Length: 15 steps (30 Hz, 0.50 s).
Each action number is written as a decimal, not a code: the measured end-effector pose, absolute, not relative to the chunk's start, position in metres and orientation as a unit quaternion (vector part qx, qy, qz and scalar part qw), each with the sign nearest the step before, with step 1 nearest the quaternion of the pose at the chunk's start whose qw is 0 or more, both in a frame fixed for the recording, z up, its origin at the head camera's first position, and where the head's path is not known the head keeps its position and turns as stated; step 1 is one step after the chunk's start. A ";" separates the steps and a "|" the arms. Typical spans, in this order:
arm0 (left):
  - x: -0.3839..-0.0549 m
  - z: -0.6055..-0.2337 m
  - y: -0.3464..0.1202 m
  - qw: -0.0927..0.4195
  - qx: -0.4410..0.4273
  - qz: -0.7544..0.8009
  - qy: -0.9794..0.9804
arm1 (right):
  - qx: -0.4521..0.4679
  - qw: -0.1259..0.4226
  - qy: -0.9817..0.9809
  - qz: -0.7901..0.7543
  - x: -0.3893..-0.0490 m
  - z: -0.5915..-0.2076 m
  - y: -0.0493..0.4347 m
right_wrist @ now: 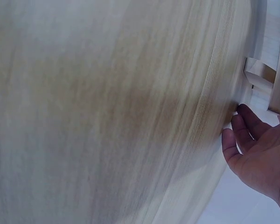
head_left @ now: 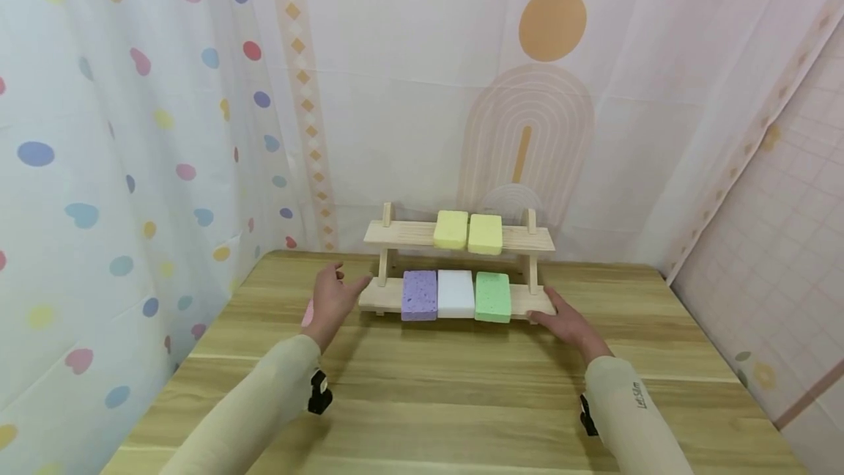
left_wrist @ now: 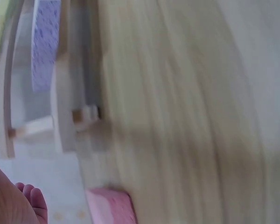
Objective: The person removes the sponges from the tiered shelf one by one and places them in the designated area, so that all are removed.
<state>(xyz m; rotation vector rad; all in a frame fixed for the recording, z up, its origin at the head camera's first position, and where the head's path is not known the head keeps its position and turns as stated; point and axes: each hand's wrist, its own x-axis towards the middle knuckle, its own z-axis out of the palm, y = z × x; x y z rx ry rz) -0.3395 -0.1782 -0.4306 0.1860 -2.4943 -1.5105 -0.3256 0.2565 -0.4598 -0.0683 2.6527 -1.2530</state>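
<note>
One pink sponge point(left_wrist: 112, 207): on the tabletop point(head_left: 428, 387), past the left end of the wooden rack point(head_left: 409, 234), partly hidden from above by the left grip point(head_left: 332, 305).
Left grip: just beside the left end of the lower shelf point(head_left: 390, 297), thumb and loosely bent fingers apart, nothing held; I can't tell whether the thumb touches wood.
Left arm: pale sleeve point(head_left: 264, 387) slanting forward and inward across the tabletop.
Wooden rack: two tiers, upright, standing between the two hands.
Lower shelf: purple sponge point(head_left: 419, 296), white sponge point(head_left: 456, 294) and green sponge point(head_left: 492, 298), side by side in that order.
Upper shelf point(head_left: 527, 241): two yellow sponges point(head_left: 451, 229) next to each other.
Right grip point(head_left: 568, 323): right at the lower shelf's right end, digits about its corner; whether they clamp it I can't tell. Seen from the wrist, several fingers bend loosely near the tabletop.
Right arm: pale printed sleeve point(head_left: 629, 413), angled forward and inward.
</note>
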 end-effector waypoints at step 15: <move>-0.348 -0.410 -0.123 0.110 0.041 -0.546 -0.829 | -0.018 0.111 0.896 -0.429 -0.325 -0.458 0.256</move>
